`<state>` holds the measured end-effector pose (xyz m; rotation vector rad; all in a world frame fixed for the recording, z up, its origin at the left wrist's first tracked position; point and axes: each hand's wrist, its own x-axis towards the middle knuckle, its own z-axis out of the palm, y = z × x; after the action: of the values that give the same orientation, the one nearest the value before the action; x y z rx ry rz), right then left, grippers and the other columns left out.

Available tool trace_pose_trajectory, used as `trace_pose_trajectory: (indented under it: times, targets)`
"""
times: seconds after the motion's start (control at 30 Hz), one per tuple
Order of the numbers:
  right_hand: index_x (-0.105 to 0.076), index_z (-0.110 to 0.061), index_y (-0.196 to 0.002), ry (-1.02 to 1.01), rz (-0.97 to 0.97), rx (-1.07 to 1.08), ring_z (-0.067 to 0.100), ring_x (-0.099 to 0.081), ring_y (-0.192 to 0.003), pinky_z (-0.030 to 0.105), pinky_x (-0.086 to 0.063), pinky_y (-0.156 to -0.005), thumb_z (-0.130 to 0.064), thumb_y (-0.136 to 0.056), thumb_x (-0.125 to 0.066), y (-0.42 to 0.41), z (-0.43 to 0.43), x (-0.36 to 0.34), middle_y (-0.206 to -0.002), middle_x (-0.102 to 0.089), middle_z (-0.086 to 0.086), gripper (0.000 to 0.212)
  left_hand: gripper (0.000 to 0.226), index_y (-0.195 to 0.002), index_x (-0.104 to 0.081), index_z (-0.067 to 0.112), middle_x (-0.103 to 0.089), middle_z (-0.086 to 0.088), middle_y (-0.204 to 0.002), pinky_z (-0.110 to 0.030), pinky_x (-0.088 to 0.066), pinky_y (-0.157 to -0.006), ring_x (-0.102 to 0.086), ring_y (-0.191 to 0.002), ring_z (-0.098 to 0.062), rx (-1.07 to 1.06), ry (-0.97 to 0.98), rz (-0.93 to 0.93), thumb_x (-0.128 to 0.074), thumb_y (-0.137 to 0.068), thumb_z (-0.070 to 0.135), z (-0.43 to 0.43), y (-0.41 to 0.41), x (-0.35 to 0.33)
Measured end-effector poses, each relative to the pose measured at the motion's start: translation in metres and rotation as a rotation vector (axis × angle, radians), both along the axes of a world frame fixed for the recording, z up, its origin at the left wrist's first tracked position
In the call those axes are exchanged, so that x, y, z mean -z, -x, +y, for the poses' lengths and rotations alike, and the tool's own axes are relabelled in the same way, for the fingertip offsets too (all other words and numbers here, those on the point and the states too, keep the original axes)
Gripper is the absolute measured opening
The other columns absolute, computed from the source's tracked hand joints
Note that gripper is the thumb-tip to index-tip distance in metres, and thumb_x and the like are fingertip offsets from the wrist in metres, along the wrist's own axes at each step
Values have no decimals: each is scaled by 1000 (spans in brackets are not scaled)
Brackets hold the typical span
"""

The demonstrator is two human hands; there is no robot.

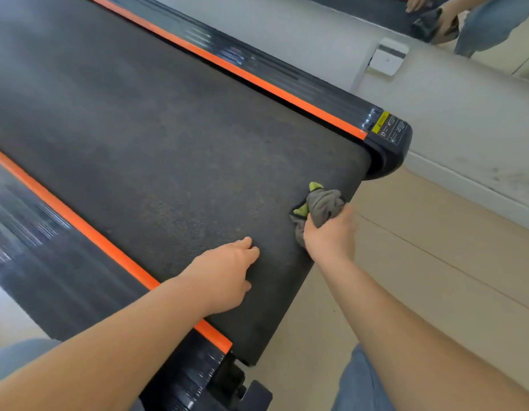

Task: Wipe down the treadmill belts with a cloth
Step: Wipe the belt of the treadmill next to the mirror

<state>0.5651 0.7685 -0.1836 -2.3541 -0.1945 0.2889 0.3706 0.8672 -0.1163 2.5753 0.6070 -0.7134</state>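
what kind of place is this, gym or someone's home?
Probably a gym or home workout room: a treadmill belt with orange side strips, a wall mirror reflecting the person, and pale wood flooring.

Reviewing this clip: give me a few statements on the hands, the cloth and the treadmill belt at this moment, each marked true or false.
1. The right hand grips the cloth. True.
2. The cloth lies on the floor. False: it is on the belt, near its end edge.
3. The left hand rests on the belt and holds nothing. True.
4. The side strips along the belt are blue. False: they are orange.
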Motion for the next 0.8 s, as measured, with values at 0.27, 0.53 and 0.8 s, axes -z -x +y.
trace_pose_trajectory:
  times: [0.27, 0.53, 0.8]
  targets:
    - [-48, -26, -121, -28, -5, -211, 26, -61, -96, 37, -51, -74, -45, -81, -77, 149, -57, 5, -107, -44, -8, 52, 44, -135, -54, 21, -45, 3, -143, -48, -52, -100, -51, -132, -27, 14, -33, -80, -59, -92, 22, 13, 16, 8]
    - [-45, -20, -128, -60, 134, 111, 41, -62, -115, 44, -50, -92, -35, -89, -70, 58, -6, -18, -129, -60, 14, 49, 47, -144, -52, 20, -34, 2, -161, -45, -44, -111, -43, -142, -26, -77, -24, -121, -58, -101, 38, 17, 37, -3]
    - [-42, -35, -114, -109, 176, -203, 15, -63, -92, 34, -50, -75, -48, -77, -67, 225, -60, -4, -103, -58, -13, 45, 48, -142, -54, 27, -28, 4, -166, -44, -46, -109, -42, -145, -24, -25, -12, -161, -52, -95, 21, 12, 42, 1]
